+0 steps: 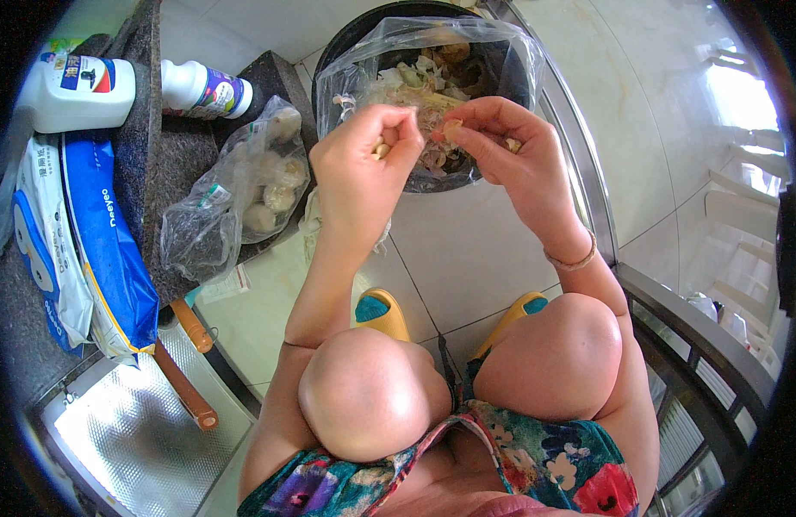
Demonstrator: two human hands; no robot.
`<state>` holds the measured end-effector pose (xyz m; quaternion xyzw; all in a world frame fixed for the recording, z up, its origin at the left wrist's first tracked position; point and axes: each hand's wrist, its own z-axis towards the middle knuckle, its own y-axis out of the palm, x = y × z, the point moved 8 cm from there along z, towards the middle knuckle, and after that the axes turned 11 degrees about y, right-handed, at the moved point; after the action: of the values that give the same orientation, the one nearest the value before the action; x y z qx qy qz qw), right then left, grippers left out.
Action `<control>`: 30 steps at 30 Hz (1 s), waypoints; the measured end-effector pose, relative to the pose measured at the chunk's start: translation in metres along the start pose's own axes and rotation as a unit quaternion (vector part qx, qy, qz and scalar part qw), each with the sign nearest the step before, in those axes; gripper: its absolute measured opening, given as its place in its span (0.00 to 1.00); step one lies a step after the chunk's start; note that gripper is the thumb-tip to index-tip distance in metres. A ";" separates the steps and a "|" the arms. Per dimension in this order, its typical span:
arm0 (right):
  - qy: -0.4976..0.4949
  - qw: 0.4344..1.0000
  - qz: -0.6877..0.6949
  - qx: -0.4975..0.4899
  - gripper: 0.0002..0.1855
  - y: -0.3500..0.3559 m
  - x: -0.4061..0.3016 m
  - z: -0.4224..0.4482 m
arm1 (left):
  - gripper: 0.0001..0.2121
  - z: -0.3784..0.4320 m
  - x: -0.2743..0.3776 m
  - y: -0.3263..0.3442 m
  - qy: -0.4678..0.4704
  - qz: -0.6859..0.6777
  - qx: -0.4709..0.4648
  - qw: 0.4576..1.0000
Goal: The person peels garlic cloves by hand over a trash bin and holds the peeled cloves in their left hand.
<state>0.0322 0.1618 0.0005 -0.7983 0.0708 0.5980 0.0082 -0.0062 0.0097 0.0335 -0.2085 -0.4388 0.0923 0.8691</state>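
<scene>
My left hand (362,158) is curled around several pale garlic cloves (381,150), with thumb and forefinger pinched together at the top. Between the thumb and forefinger of my right hand (511,139) is a single garlic clove (452,129). Another pale piece, perhaps a clove (513,145), shows under that hand's curled fingers. Both hands hover, slightly apart, over a black bin (330,55) lined with a clear plastic bag (524,71). Inside the bin lie papery garlic skins (435,155) and other food scraps (414,76).
On the dark stone ledges at left are a clear bag of garlic bulbs (269,187), two white bottles (84,94) (204,89) and blue-and-white packs (110,239). Brown handles (185,391) jut out below them. A metal rail (585,168) runs along the right.
</scene>
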 end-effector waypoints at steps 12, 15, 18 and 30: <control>-0.033 0.995 -0.075 0.055 0.07 -0.001 0.004 0.001 | 0.06 -0.008 -0.014 0.020 -0.111 -0.099 -0.075 0.986; -0.068 0.994 -0.064 0.054 0.06 0.001 0.003 0.001 | 0.05 -0.007 -0.010 0.018 -0.084 -0.079 -0.068 0.991; -0.110 0.987 -0.109 0.051 0.07 0.004 -0.004 -0.002 | 0.04 -0.006 -0.006 0.017 -0.104 -0.075 -0.076 0.989; -0.329 0.888 -0.316 0.064 0.06 0.021 -0.027 -0.022 | 0.02 -0.012 -0.011 0.021 -0.181 -0.186 -0.051 0.964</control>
<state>0.0431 0.1413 0.0346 -0.5341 -0.1533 0.7861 0.2707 -0.0028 0.0210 0.0100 -0.1475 -0.6241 -0.0573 0.7652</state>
